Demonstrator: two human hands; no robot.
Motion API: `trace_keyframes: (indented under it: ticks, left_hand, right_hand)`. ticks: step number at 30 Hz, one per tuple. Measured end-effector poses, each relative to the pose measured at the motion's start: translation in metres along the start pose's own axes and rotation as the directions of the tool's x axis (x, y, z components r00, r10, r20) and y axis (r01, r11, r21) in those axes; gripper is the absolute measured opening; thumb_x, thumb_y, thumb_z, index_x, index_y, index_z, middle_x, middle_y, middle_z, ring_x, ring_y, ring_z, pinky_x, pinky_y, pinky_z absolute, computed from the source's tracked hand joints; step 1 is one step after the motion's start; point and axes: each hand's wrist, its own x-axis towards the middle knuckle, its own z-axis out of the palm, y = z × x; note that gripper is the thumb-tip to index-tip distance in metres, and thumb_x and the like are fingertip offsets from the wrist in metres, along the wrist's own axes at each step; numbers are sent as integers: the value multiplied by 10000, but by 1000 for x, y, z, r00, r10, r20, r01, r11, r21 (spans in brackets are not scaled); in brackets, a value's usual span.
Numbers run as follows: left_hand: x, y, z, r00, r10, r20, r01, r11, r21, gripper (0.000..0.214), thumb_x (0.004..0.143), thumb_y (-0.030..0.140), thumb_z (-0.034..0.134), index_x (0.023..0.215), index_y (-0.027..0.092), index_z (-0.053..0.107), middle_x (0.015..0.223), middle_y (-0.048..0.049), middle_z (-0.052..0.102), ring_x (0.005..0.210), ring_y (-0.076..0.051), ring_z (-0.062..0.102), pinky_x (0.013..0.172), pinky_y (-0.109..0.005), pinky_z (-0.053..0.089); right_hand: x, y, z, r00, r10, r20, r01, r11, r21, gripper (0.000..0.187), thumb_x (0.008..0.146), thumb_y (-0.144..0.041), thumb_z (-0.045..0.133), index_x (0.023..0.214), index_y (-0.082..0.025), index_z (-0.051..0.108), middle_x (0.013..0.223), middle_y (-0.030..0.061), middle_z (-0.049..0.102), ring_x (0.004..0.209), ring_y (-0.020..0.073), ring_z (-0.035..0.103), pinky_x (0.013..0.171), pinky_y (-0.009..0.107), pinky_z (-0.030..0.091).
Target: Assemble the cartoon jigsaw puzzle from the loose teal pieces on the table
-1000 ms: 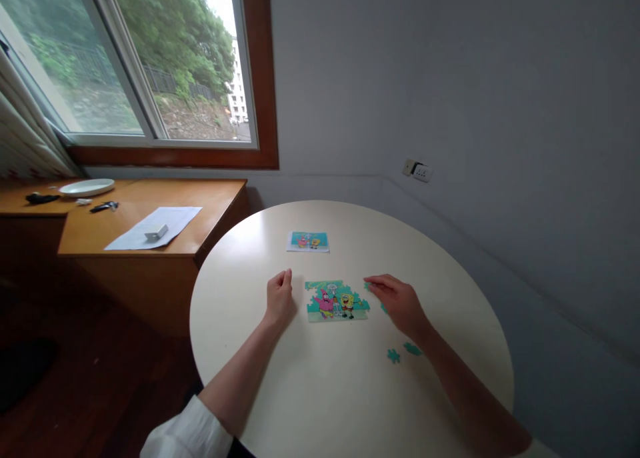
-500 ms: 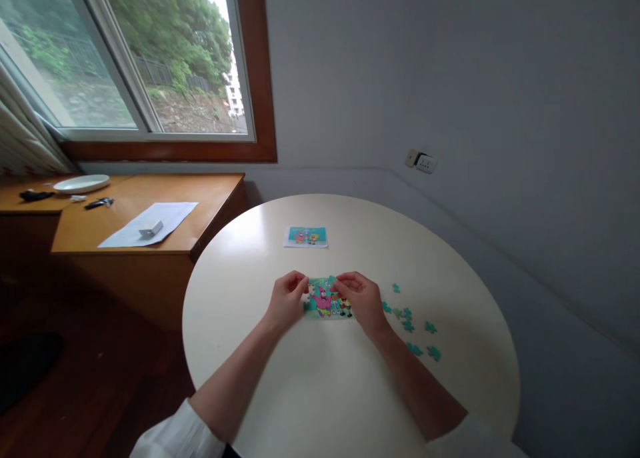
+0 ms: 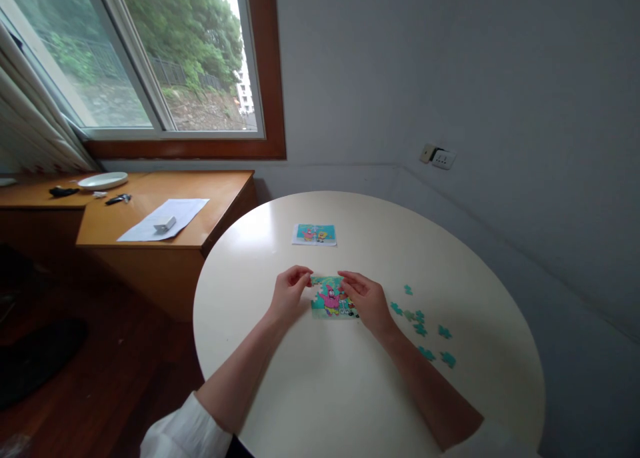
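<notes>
A partly assembled jigsaw puzzle with a pink starfish cartoon figure lies on the round table in front of me, its left edge uneven. At its upper left corner is my left hand, closed, with thumb and fingertips pinched at the edge. My right hand reaches over the puzzle's right part and covers some of it. Its thumb and fingers are on the puzzle near the top edge. Whether a single loose piece is under those fingertips is hidden. Several loose teal puzzle pieces lie right of my right hand.
A small picture card with the same cartoon figures lies beyond the puzzle on the white round table. On the wooden desk at left are a paper sheet, a small white box and a white plate.
The view has turned slightly left, so everything sits further right. My right fingers have straightened a little at the puzzle's top edge. My left hand stays at the upper left corner.
</notes>
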Motion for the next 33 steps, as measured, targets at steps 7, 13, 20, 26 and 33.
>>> trace_keyframes:
  ticks: [7,13,20,26,33]
  left_hand:
    - [2,-5,-8,996,-62,-67,56,994,-91,140,659,281,599,708,151,615,534,22,550,548,-105,524,605,-251,434]
    - [-2,1,-5,996,-85,-20,83,992,-91,128,636,267,603,685,150,617,535,26,541,530,-97,512,583,-243,434]
    - [-9,7,1,983,-129,133,138,988,-61,187,618,271,674,745,135,652,642,-18,629,598,-123,574,625,-264,465]
    - [-11,5,4,961,-184,206,201,978,-64,250,605,252,708,816,123,673,742,-64,683,662,-152,612,677,-292,480]
    - [-13,9,5,947,-181,266,199,979,-41,196,626,251,690,776,126,681,638,-35,666,622,-143,594,633,-261,455]
  right_hand:
    - [1,6,-1,1000,17,23,-17,1000,-2,331,552,-388,725,801,-171,701,791,58,710,639,176,653,583,281,545]
    - [0,6,0,999,48,22,-47,999,-6,401,523,-446,744,796,-156,700,686,54,705,550,171,642,557,293,546]
    - [-3,3,3,997,52,53,-54,998,37,404,504,-457,766,763,-159,681,740,65,711,616,189,661,587,305,555]
    - [-4,1,4,997,40,69,-42,999,24,407,480,-484,772,700,-160,660,663,53,694,603,187,654,574,295,548]
    - [-6,-1,7,994,55,91,-59,997,44,399,456,-489,780,648,-167,646,587,27,670,553,173,638,561,295,543]
